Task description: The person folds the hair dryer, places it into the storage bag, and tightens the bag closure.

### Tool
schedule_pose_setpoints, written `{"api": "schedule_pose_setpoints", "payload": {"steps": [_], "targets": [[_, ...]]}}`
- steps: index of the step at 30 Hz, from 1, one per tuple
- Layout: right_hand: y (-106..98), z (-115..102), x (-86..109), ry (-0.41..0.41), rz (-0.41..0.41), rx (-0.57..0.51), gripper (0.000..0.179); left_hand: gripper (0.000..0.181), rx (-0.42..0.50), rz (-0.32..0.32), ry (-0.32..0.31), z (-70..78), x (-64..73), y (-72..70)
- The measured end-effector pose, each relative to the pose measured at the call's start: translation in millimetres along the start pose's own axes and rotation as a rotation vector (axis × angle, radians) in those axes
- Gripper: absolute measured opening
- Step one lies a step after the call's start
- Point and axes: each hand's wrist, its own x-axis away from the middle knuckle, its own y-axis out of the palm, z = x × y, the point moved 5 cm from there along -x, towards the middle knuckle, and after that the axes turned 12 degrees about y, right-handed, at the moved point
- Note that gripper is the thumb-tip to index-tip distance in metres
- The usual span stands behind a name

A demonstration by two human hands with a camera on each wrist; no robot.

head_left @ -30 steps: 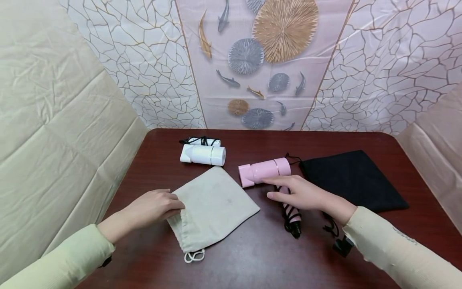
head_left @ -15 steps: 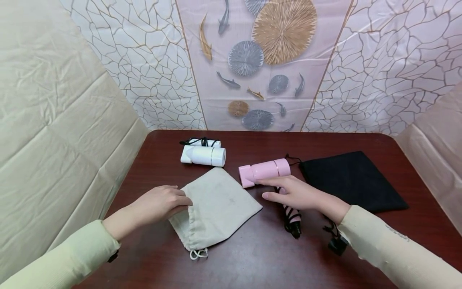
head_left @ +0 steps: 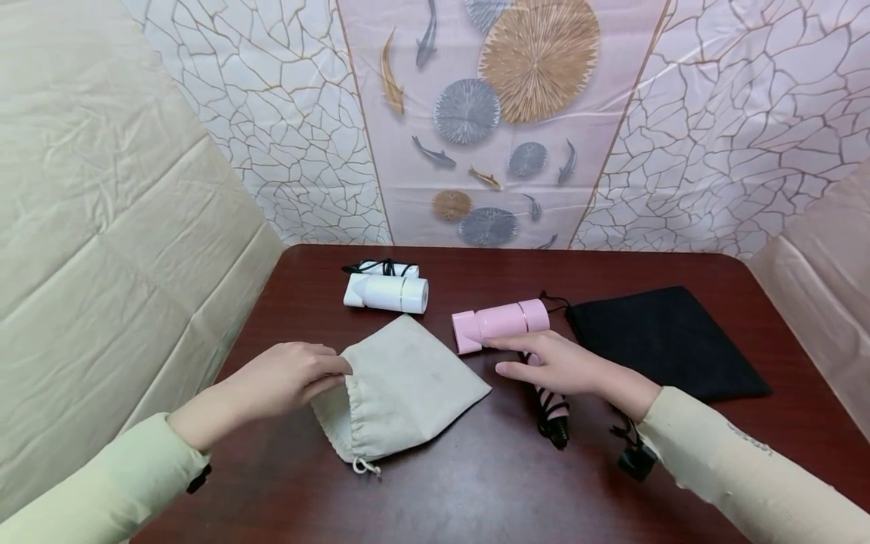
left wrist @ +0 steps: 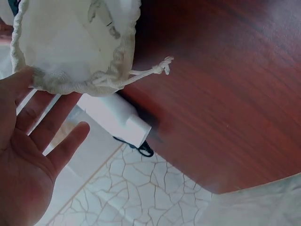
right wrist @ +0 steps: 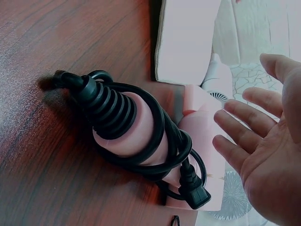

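Note:
My left hand (head_left: 299,378) pinches the mouth edge of a cream drawstring bag (head_left: 414,385) between thumb and fingers. In the left wrist view the bag's gathered rim (left wrist: 61,87) is raised and its mouth gapes, a knotted white cord (left wrist: 150,71) at one corner. Over a pink hair dryer (head_left: 503,321), my right hand (head_left: 564,363) hovers with fingers extended and holds nothing. The dryer's handle (right wrist: 141,127), wrapped in its black power cord (right wrist: 155,165), points toward me; part of it is hidden under the right hand in the head view.
A white hair dryer (head_left: 390,293) with a cord round its handle lies behind the cream bag. At the right is a flat black drawstring bag (head_left: 669,344). Fabric walls (head_left: 136,189) bound the dark red table (head_left: 476,499) at the back and sides.
My left hand moved right with the cream bag's edge, then back left and slightly up, and the bag's mouth gapes wider. The right hand shifted slightly left, then stayed over the pink hair dryer.

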Motion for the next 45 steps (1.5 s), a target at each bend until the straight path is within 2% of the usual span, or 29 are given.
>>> {"api": "schedule_pose_setpoints", "payload": {"steps": [7,15,20,24,30,38,45], "targets": [[-1.2,1.5,1.1,-0.011,0.009,-0.001,0.047,0.007,0.032,0.007,-0.088,-3.6,4.1,-19.4],[-2.8,2.5,2.7,-0.007,0.006,-0.005,0.047,0.007,0.04,0.074,-0.091,-6.3,7.0,-44.1],[-3.4,2.9,2.7,-0.001,0.005,-0.001,0.048,0.009,0.111,0.077,-0.128,-9.2,11.1,-55.1],[-3.7,3.9,2.2,0.002,0.005,0.003,0.048,0.012,0.191,0.041,-0.187,-10.9,14.6,-58.9],[-5.8,5.9,0.9,0.019,0.01,-0.009,0.049,0.013,0.318,-0.056,-0.279,-10.9,13.1,-48.2],[-13.8,2.9,-5.4,0.028,0.02,-0.022,0.051,0.015,0.449,-0.15,-0.309,-4.4,-0.7,-29.3],[-16.6,0.9,-7.4,0.025,0.039,-0.009,0.051,0.021,0.58,-0.19,-0.334,-2.8,-12.1,-8.5]]}}
